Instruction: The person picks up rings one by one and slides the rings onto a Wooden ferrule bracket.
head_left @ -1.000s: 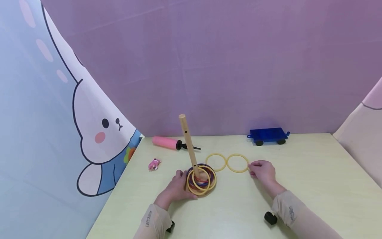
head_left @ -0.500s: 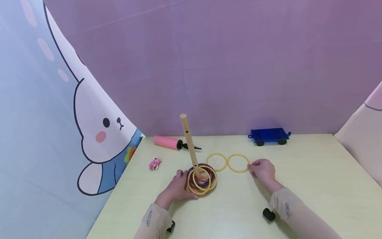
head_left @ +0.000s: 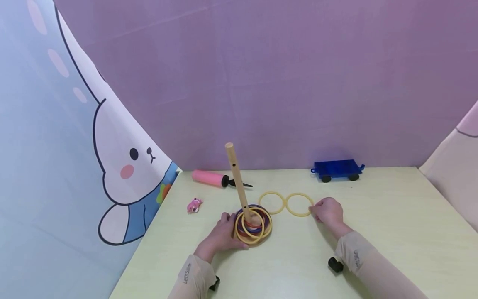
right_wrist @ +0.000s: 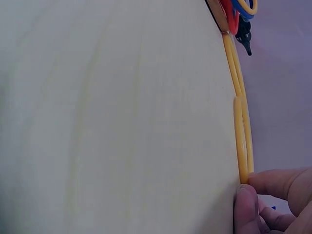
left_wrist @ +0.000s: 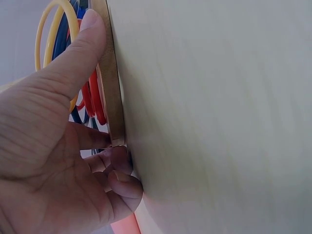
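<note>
A wooden peg (head_left: 236, 178) leans on its round base (left_wrist: 111, 83), with several yellow, red and blue rings (head_left: 254, 226) stacked around its foot. My left hand (head_left: 228, 228) grips the base's left rim; the thumb (left_wrist: 78, 53) lies along the edge and the fingers curl against it. Two loose yellow rings lie flat to the right of the base. My right hand (head_left: 313, 209) pinches the right edge of the farther yellow ring (head_left: 298, 204) (right_wrist: 242, 141) between thumb (right_wrist: 246, 204) and forefinger. The other yellow ring (head_left: 271, 202) lies between it and the base.
On the pale table (head_left: 392, 232), a pink hand pump (head_left: 209, 178) lies at the back left and a small pink toy (head_left: 193, 204) in front of it. A blue wheeled cart (head_left: 337, 169) stands at the back by the purple wall.
My right forearm has drawn slightly inward. Both hands, the base and the rings stay where they were.
</note>
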Demonstrator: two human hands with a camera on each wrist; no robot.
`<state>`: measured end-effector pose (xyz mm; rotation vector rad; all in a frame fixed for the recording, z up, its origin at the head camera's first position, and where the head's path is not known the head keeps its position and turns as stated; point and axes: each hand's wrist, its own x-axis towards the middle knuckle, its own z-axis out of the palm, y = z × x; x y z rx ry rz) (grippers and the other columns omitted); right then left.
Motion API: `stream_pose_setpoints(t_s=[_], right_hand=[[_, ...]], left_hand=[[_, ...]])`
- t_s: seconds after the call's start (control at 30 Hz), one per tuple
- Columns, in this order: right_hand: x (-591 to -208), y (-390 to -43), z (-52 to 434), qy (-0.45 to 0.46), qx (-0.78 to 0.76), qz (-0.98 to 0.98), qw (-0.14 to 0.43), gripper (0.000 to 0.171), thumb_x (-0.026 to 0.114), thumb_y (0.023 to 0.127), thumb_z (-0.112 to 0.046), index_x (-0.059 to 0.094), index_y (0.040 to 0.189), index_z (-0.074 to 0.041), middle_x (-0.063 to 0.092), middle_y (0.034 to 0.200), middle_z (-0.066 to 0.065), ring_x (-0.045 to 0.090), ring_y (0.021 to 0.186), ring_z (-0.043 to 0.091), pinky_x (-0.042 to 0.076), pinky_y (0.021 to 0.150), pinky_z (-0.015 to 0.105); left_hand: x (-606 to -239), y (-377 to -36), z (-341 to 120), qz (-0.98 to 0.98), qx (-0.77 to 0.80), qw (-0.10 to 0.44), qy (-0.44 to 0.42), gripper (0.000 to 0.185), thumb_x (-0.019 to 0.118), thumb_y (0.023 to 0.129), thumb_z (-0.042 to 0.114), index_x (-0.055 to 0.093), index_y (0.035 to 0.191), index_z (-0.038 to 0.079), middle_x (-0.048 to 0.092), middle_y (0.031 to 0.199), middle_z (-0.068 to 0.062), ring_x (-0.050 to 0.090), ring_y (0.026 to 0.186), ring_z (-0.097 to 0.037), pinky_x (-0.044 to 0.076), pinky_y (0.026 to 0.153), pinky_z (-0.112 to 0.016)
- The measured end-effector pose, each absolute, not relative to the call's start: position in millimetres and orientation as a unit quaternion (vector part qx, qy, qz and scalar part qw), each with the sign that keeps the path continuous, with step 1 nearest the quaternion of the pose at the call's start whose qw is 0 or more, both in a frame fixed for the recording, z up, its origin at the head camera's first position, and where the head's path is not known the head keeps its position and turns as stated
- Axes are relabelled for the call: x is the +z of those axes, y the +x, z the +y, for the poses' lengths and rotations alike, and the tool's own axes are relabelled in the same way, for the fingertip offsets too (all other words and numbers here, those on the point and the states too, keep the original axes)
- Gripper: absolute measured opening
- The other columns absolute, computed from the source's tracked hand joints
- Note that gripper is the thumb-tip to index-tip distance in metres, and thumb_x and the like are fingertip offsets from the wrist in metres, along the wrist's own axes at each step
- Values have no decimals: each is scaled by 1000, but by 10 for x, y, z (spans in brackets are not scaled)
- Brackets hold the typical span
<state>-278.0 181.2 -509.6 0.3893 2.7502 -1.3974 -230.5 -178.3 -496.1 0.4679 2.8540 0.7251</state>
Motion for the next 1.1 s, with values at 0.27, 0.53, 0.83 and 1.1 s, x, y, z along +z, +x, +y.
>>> stream_pose_setpoints(t_s=[0.27, 0.53, 0.83, 1.1], right_hand=[[-5050, -2722, 1857, 102, -435, 894, 26, 11, 67, 81, -7, 70, 82, 4, 61, 58, 5, 57, 52, 16, 47, 51, 27], [-5022, -2659, 1877, 86, -409, 908, 43, 14, 70, 82, -11, 69, 81, 3, 60, 59, 6, 55, 53, 18, 45, 53, 29], [-5059, -2631, 1941, 100, -461, 880, 57, 16, 69, 82, -9, 69, 88, 6, 63, 67, 9, 59, 58, 18, 53, 54, 29], [-5100, -2603, 1984, 109, -518, 846, 67, 21, 66, 84, -6, 66, 96, 11, 65, 72, 12, 62, 60, 17, 56, 58, 30]], left_hand=[[-4947, -2293, -1783, 954, 243, 79, 153, 112, 88, 64, 48, 31, 151, 7, 39, 131, -19, 46, 117, -35, 43, 98, -53], [-4942, -2298, -1785, 954, 243, 78, 158, 113, 88, 64, 49, 31, 150, 3, 38, 131, -21, 46, 117, -37, 43, 98, -53], [-4961, -2294, -1777, 951, 251, 73, 163, 111, 89, 65, 46, 32, 150, 2, 38, 129, -21, 46, 115, -37, 43, 96, -55], [-4983, -2305, -1786, 954, 243, 72, 160, 113, 88, 64, 49, 31, 151, 3, 38, 130, -21, 46, 115, -37, 43, 97, -54]])
